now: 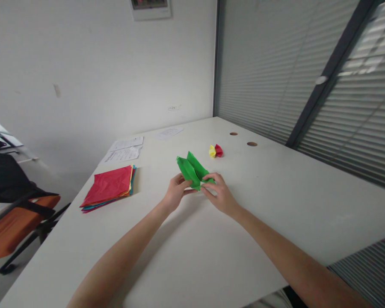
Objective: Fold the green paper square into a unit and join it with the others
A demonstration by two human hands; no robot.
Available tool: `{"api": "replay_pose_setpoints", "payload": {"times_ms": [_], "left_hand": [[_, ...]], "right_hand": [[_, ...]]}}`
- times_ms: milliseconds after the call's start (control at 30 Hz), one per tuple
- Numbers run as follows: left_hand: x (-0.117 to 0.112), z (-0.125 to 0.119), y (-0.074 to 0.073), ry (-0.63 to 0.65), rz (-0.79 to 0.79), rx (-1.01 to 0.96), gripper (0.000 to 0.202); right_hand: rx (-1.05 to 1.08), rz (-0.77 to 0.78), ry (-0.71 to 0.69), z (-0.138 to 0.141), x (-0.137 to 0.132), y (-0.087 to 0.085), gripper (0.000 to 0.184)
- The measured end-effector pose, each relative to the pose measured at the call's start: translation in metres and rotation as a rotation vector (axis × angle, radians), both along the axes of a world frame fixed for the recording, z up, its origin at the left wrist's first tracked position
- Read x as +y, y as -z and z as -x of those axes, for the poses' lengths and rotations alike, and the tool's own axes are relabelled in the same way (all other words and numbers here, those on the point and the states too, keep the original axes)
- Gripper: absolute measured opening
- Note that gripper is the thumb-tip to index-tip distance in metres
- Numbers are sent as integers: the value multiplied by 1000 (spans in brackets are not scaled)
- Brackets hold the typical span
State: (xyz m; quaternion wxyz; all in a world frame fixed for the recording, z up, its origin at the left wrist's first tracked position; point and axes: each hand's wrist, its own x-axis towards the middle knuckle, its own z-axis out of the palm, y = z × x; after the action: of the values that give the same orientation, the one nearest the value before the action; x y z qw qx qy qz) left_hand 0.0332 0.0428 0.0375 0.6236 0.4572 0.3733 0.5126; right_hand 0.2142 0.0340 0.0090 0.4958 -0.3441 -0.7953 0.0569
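A partly folded green paper (191, 169) stands just above the white table (276, 201), its two pointed flaps rising away from me. My left hand (176, 192) pinches its near left edge with closed fingers. My right hand (218, 192) pinches the near right corner, fingers curled over the paper. A stack of coloured paper sheets (111, 187), red on top, lies to the left of my hands. Beyond the green paper sit two small folded pieces, one yellow (212, 151) and one red (218, 150), touching each other.
Printed white sheets (125, 149) lie at the table's far left, another sheet (169, 132) further back. Two round cable holes (252, 144) are in the tabletop at the far right. An orange chair (13, 222) with dark cloth stands left of the table. Blinds cover the right wall.
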Motion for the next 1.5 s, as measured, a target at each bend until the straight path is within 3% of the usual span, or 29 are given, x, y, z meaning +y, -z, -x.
{"api": "replay_pose_setpoints", "payload": {"times_ms": [367, 600, 800, 1000, 1333, 1500], "left_hand": [[1, 0, 0, -16, 18, 9, 37], [7, 2, 8, -108, -33, 69, 42], [9, 5, 5, -158, -62, 107, 43], [9, 6, 0, -172, -44, 108, 43], [4, 4, 0, -108, -61, 56, 44], [4, 6, -2, 7, -35, 258, 32]], "right_hand": [[152, 90, -49, 1, 3, 3, 12], [43, 93, -119, 2, -3, 0, 12], [110, 74, -124, -1, -6, -8, 26], [142, 78, -127, -9, 4, -2, 31], [106, 163, -159, -10, 5, -1, 20], [62, 78, -109, -11, 6, -1, 19]]}}
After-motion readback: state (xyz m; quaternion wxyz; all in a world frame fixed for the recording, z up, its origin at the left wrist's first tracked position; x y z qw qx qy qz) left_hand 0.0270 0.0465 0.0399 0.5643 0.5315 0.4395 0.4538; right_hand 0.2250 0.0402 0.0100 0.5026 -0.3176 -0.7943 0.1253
